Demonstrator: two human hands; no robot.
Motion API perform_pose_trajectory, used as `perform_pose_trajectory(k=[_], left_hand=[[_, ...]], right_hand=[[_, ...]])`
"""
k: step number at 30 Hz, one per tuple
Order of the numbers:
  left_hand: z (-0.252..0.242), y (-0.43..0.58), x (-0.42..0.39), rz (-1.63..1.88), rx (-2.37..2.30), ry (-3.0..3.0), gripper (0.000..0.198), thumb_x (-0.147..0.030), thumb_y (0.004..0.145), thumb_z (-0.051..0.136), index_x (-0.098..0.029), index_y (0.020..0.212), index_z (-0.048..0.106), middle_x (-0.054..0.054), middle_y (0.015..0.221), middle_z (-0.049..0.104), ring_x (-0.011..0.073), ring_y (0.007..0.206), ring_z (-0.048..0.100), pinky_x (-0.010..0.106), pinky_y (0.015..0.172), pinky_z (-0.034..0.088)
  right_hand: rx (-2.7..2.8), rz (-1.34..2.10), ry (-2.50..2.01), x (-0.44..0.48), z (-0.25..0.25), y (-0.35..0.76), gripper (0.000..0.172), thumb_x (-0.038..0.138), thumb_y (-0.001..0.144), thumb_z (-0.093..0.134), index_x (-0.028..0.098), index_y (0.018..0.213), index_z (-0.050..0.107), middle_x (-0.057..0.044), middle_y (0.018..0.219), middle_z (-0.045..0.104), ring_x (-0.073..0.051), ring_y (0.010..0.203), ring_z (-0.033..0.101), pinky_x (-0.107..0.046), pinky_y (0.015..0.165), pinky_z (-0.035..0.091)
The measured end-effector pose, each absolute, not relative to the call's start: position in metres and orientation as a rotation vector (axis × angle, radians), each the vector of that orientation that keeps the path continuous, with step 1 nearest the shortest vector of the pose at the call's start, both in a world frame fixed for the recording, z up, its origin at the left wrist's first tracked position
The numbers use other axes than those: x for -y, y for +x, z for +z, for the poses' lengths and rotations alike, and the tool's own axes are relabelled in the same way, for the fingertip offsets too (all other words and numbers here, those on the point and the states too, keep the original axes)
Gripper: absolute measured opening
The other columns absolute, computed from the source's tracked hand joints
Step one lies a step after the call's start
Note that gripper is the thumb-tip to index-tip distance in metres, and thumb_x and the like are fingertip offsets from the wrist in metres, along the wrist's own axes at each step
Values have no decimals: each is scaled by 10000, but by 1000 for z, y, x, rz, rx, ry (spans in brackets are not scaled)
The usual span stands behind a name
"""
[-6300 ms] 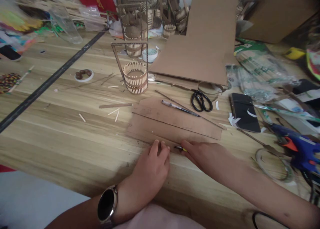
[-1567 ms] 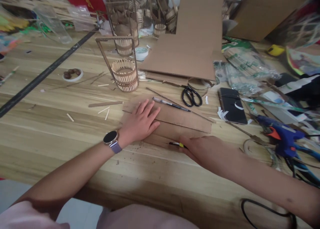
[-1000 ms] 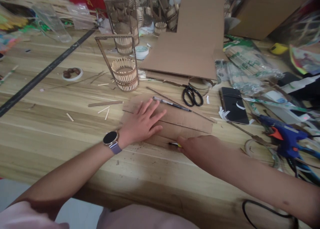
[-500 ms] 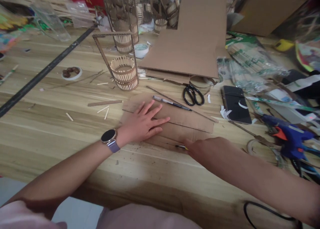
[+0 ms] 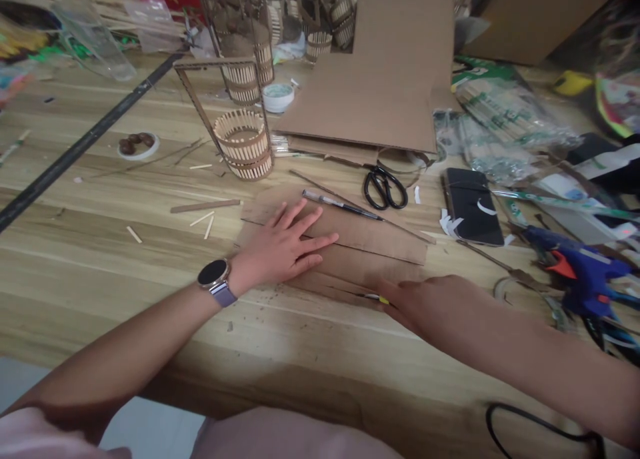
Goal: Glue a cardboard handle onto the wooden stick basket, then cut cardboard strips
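Observation:
My left hand (image 5: 287, 245) lies flat with spread fingers on a piece of brown cardboard (image 5: 370, 240). A yellow cutter (image 5: 383, 300) with its blade on the cardboard's near part is held in my right hand (image 5: 425, 302), whose fingers are closed and partly hidden. Thin slits run through the cardboard to the left of the blade. Just beyond my left fingertips a pen (image 5: 343, 206) rests on the cardboard, beside a long thin brown strip (image 5: 410, 231).
Black scissors (image 5: 385, 187), a phone (image 5: 473, 205) and a blue glue gun (image 5: 580, 265) lie to the right. Behind stand a small stick basket (image 5: 245, 145) and a large cardboard sheet (image 5: 370, 105). A dish of brown balls (image 5: 139, 147) is at left.
My right hand and the cutter have moved slightly to the right along the cardboard. My left hand keeps its place on the cardboard. The view has shifted a little.

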State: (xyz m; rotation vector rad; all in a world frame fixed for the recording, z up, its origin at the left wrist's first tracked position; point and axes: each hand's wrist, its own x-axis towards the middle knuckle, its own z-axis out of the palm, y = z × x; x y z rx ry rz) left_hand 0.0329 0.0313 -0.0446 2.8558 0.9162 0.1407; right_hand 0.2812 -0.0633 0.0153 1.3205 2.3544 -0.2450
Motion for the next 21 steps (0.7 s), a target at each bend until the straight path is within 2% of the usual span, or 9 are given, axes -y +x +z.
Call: perform_pose_trajectory(k=[4,12,16,21], left_hand=[[-45,33,-31,155,-907,2860,459,-460,990,412,-389,1443,410,66,1594,251,378,1468,126,631,1143,152],[-44,33,-31,139,-922,2849,463,-468,990,402,-396,1448,398,60,1594,253,384,1465,125,637,1139,155],[-44,34,-31,137,-925,2846,466,-466,988,410,-395,1449,397,60,1595,250,380,1467,118,632,1144,148],[-45,33,-30,133,-925,2843,467,-465,989,410,-394,1450,396,69,1591,254,390,1463,128,636,1140,157]], right_hand=[[-2281,-375,1359,65,15,286,219,228,973,444,204,1136,589,-34,774,759,-232,674,736,-264,435,338],[-2314,-324,1364,66,12,286,119,187,946,484,213,1007,582,-7,751,746,-212,644,723,-267,425,262],[-2316,-294,1335,67,11,287,128,165,943,478,216,1021,566,0,734,739,-215,630,721,-285,425,181],[-2376,-258,1327,68,8,289,117,193,956,468,214,1018,565,5,714,735,-185,591,705,-292,426,173]])
